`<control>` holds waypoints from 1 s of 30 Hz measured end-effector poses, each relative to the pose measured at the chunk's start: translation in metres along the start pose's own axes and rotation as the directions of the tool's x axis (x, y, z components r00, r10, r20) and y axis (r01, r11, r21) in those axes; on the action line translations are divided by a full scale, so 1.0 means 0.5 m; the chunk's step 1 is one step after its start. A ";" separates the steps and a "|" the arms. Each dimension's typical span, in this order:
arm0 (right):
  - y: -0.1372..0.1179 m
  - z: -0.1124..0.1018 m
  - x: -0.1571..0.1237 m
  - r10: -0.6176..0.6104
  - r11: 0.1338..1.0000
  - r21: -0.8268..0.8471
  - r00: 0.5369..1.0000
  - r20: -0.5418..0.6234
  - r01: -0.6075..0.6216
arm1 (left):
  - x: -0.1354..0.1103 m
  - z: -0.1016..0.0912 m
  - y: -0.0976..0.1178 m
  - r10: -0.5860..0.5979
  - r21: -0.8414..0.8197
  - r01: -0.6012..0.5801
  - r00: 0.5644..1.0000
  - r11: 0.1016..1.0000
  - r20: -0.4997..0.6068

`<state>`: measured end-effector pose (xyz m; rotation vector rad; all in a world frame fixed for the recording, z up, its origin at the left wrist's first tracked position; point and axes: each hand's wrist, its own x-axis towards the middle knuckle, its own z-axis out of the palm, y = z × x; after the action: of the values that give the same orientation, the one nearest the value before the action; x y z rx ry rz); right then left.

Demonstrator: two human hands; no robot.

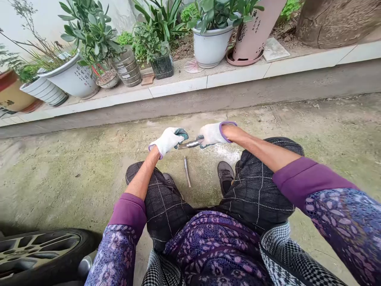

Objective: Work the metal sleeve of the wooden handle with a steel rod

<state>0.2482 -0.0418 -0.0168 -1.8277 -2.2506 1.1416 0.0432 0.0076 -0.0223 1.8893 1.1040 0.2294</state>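
Observation:
My right hand, in a white knitted glove with dark green coating and a purple cuff, is closed around the right end of a short rod. The rod is brownish at its left end and shiny silver along the middle. Beside that left end is my left hand, gloved the same way, its fingers curled and pressed together. Whatever they may pinch is hidden. A second thin rod, silvery above and brownish below, lies on the concrete between my feet.
Whitish powder or flecks are scattered on the concrete near my right shoe. Ahead runs a low tiled ledge with several potted plants, among them a white pot and a pink planter. A vehicle wheel stands at lower left.

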 end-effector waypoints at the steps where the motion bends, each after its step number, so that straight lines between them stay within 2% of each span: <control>1: -0.001 -0.002 0.010 0.029 0.998 -0.053 0.999 -0.036 -0.031 | 0.000 0.002 0.001 -0.006 -0.006 0.006 1.000 1.000 -0.016; 4: 0.003 -0.023 0.030 0.076 0.965 -0.233 0.980 -0.182 -0.118 | 0.002 0.004 0.003 -0.009 -0.081 0.004 0.998 0.997 -0.067; 6: 0.008 -0.043 0.032 0.077 0.946 -0.283 0.955 -0.286 -0.161 | 0.004 0.002 0.004 0.011 -0.149 -0.024 0.996 0.989 -0.085; 10: 0.002 -0.069 0.016 0.061 0.979 -0.152 0.908 -0.414 -0.135 | 0.003 -0.009 0.008 0.040 -0.255 -0.068 0.993 0.965 -0.112; 13: -0.023 -0.070 -0.002 0.108 0.990 0.131 0.907 -0.407 -0.059 | 0.000 -0.018 0.009 0.057 -0.299 -0.091 0.991 0.950 -0.118; 16: -0.046 -0.063 -0.013 0.159 0.933 0.360 0.922 -0.353 -0.024 | -0.003 -0.026 0.006 0.078 -0.297 -0.105 0.992 0.949 -0.099; 19: -0.052 -0.056 -0.009 0.176 0.911 0.413 0.923 -0.341 -0.021 | -0.009 -0.030 0.003 0.080 -0.280 -0.096 0.994 0.955 -0.068; 22: -0.044 -0.053 0.010 0.184 0.922 0.387 0.914 -0.362 -0.033 | -0.017 -0.031 0.005 0.084 -0.273 -0.096 0.995 0.957 -0.054; 25: -0.033 -0.051 0.032 0.178 0.931 0.364 0.905 -0.386 -0.028 | -0.024 -0.030 0.009 0.090 -0.279 -0.104 0.994 0.955 -0.063; 27: -0.028 -0.053 0.038 0.183 0.913 0.409 0.904 -0.386 -0.011 | -0.028 -0.030 0.010 0.081 -0.280 -0.098 0.994 0.955 -0.071; 30: -0.024 -0.061 0.026 0.125 0.859 0.509 0.937 -0.325 0.062 | -0.032 -0.035 0.006 0.048 -0.251 -0.064 0.996 0.966 -0.069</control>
<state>0.2480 -0.0155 0.0069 -1.6794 -1.5353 1.1630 0.0259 0.0055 -0.0056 1.6950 1.0116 0.4430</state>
